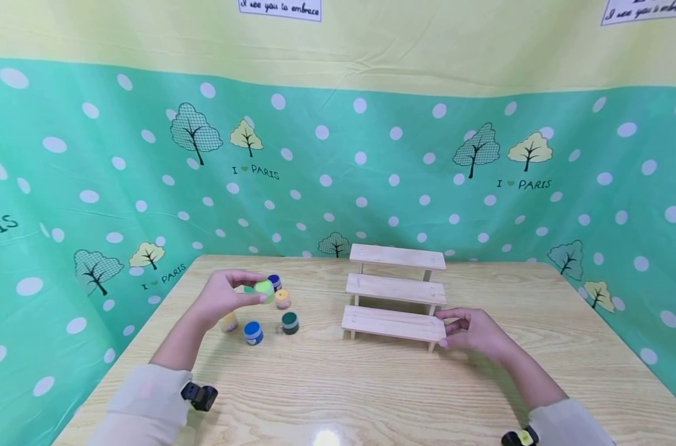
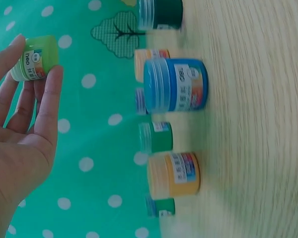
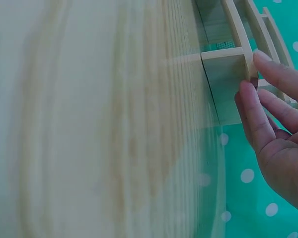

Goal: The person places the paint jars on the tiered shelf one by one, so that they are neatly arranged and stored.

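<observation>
Above the left part of the table, my left hand pinches a light green paint jar between thumb and fingers. In the left wrist view that jar has a printed label and is clear of the tabletop. Below and around the hand stand more paint jars: a blue jar, a dark green jar, a light orange jar, a dark blue jar and a yellow jar. My right hand pinches the right end of the lowest step of a three-tier wooden stand.
The stand is on the light wooden table, right of the jars. Behind the table hangs a green dotted cloth with printed trees. Small green jars also show in the left wrist view.
</observation>
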`<state>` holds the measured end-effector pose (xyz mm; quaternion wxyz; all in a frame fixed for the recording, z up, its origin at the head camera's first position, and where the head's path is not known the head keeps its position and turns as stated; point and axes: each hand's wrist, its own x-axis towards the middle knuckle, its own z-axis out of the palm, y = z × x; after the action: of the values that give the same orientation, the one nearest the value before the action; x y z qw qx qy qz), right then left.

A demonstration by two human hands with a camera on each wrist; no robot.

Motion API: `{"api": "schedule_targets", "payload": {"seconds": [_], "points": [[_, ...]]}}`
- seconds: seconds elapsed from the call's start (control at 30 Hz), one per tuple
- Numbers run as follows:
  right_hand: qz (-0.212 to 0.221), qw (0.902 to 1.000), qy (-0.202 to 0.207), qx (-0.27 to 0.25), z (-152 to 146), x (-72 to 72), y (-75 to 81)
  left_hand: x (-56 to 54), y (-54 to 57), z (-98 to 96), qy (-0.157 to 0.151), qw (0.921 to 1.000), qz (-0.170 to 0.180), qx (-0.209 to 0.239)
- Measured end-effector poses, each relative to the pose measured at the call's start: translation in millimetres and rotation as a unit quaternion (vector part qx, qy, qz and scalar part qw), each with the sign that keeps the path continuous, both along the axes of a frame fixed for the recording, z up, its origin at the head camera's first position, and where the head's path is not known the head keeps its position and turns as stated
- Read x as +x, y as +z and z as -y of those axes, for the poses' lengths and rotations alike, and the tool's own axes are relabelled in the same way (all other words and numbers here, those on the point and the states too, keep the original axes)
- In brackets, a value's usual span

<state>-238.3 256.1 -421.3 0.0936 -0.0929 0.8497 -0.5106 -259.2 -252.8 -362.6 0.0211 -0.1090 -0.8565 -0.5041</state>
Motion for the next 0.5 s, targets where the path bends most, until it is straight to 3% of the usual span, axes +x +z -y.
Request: {"api": "schedule_targets", "payload": {"seconds": [0.5], "points": [[0.005, 0.9997, -0.021, 0.008, 2.0, -0.8, -0.8, 4.9, 6.0, -34.4, -0.042, 0.9990, 0.009, 0.015]]}}
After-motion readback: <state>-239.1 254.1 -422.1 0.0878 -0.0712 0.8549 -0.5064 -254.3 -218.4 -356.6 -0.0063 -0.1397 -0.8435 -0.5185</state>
